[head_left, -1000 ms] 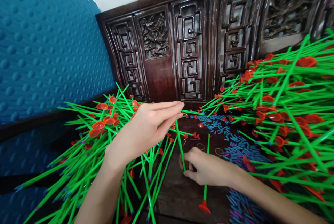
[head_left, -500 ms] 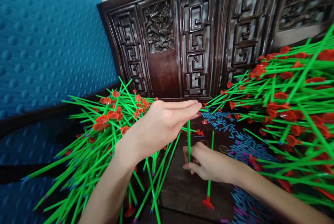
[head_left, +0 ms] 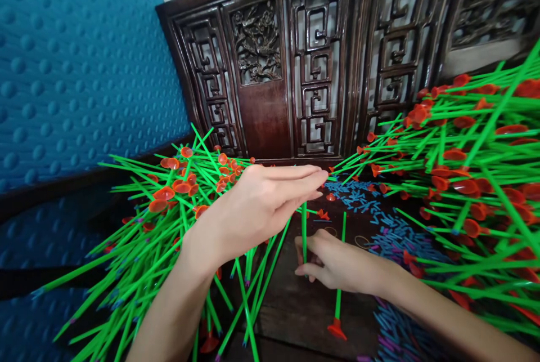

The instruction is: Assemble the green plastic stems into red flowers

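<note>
My left hand reaches out over the middle, fingers held straight and pressed together around the top of an upright green stick. My right hand sits lower on the dark wooden surface, fingers pinched round the bottom of that same stick. A second green stick with a red suction cup lies under my right hand, cup toward me. A heap of green sticks with red cups lies to the left.
A larger heap of green sticks with red cups fills the right side. Small blue and purple pieces are scattered on the wood. A carved dark wooden backrest stands behind, and a blue dotted mat rises at the left.
The stick held between my two hands has turned from slanted to nearly upright, and both hands have shifted a little to the right.
</note>
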A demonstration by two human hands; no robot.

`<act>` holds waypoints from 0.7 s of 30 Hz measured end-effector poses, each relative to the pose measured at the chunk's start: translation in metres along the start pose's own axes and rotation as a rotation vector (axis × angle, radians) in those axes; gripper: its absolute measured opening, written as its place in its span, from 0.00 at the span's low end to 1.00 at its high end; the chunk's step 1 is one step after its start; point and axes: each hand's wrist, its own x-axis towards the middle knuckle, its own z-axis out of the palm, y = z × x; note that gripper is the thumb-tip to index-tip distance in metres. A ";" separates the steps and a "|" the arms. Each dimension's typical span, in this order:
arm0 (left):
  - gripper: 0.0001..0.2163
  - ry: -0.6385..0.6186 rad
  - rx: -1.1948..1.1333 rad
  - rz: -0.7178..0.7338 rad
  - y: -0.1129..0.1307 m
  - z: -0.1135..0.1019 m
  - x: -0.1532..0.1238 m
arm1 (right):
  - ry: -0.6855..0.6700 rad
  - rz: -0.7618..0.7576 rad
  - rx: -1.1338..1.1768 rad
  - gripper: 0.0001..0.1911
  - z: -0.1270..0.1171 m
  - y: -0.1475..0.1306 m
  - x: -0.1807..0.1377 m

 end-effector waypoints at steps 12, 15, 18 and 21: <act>0.12 -0.018 -0.131 -0.075 -0.007 -0.003 -0.004 | 0.016 -0.069 0.039 0.09 -0.004 0.012 -0.001; 0.14 -0.019 -0.076 -0.048 -0.007 -0.004 -0.004 | 0.037 -0.068 -0.026 0.10 -0.002 0.016 -0.002; 0.15 -0.028 -0.054 -0.008 -0.007 -0.003 -0.004 | 0.076 -0.084 -0.096 0.11 -0.004 0.013 -0.005; 0.16 -0.013 -0.065 -0.006 -0.005 -0.004 -0.003 | 0.119 -0.106 -0.174 0.09 -0.009 0.005 -0.007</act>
